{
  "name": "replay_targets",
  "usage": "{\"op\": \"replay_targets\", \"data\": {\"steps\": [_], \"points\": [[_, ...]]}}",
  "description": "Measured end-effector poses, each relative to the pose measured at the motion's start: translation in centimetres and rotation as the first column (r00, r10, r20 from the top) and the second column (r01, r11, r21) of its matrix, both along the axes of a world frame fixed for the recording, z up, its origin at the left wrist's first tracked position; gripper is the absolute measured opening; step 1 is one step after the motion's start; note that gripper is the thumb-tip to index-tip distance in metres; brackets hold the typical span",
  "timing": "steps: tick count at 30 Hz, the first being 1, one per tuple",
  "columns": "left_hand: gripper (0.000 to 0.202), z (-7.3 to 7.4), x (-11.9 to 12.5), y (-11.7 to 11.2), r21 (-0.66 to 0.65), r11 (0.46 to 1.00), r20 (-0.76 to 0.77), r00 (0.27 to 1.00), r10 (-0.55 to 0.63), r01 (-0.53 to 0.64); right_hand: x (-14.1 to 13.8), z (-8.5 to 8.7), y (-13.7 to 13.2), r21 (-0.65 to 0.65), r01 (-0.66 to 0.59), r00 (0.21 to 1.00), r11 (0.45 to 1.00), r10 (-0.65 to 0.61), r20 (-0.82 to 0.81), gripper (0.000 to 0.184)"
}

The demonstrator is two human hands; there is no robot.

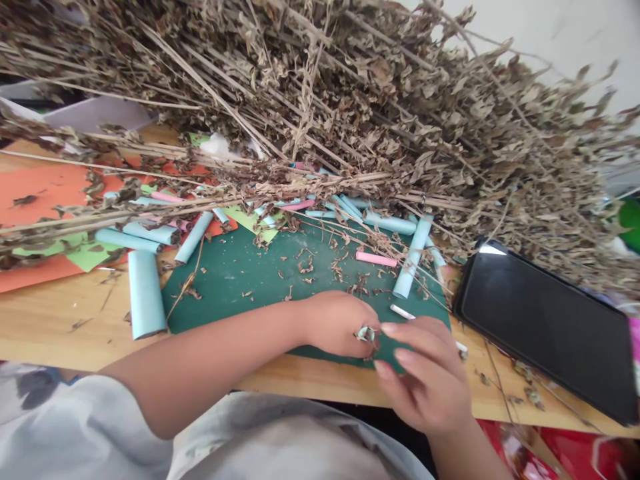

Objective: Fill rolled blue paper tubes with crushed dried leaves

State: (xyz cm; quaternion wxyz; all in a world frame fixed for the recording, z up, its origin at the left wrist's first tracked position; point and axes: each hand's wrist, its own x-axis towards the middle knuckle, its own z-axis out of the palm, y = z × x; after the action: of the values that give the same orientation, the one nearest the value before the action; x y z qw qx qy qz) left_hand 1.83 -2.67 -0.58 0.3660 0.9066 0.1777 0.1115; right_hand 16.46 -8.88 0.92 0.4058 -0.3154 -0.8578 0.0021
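Observation:
My left hand (pixel 336 323) is closed in a fist above the front of a green cutting mat (pixel 260 267). Out of the thumb side of the fist shows the open end of a light blue paper tube (pixel 367 333), with dried leaf bits at its rim. Most of the tube is hidden by the fingers. Just to the right, my right hand (pixel 433 373) has its fingers apart and pointing at the tube's end, with nothing visible between them. Leaf crumbs (pixel 306 263) and a pink paper roll (pixel 376 259) lie on the mat.
A heap of dried leafy stems (pixel 320 100) covers the back. Blue paper rolls (pixel 414 257) and a wider blue roll (pixel 146 293) lie around the mat. On the right rests a black tablet (pixel 545 327); orange paper (pixel 40 207) is at left. A white stick (pixel 401 311) lies near my right hand.

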Motion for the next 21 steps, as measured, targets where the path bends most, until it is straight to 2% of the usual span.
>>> {"op": "replay_targets", "data": {"steps": [2, 6, 10, 21], "points": [[0.013, 0.0, 0.0, -0.1, -0.004, 1.0, 0.01, 1.0, 0.016, -0.016, 0.2, 0.1, 0.1, -0.074, -0.016, 0.999, 0.997, 0.013, -0.046, 0.035], [0.011, 0.3, -0.1, -0.1, -0.024, 1.0, -0.043, 0.999, 0.015, -0.016, 0.0, 0.7, 0.5, -0.197, -0.073, 0.988, 0.978, 0.098, 0.122, 0.034], [0.012, 0.6, -0.2, 0.0, 0.017, 1.0, -0.048, 0.999, -0.023, 0.024, -0.2, 1.1, 0.8, -0.187, -0.119, 0.98, 0.975, 0.145, 0.133, 0.034], [0.014, 0.0, 0.0, 0.1, -0.013, 1.0, -0.056, 0.998, -0.014, 0.013, 0.0, 0.4, 0.9, -0.2, -0.049, 0.996, 0.979, 0.061, 0.058, 0.031]]}}
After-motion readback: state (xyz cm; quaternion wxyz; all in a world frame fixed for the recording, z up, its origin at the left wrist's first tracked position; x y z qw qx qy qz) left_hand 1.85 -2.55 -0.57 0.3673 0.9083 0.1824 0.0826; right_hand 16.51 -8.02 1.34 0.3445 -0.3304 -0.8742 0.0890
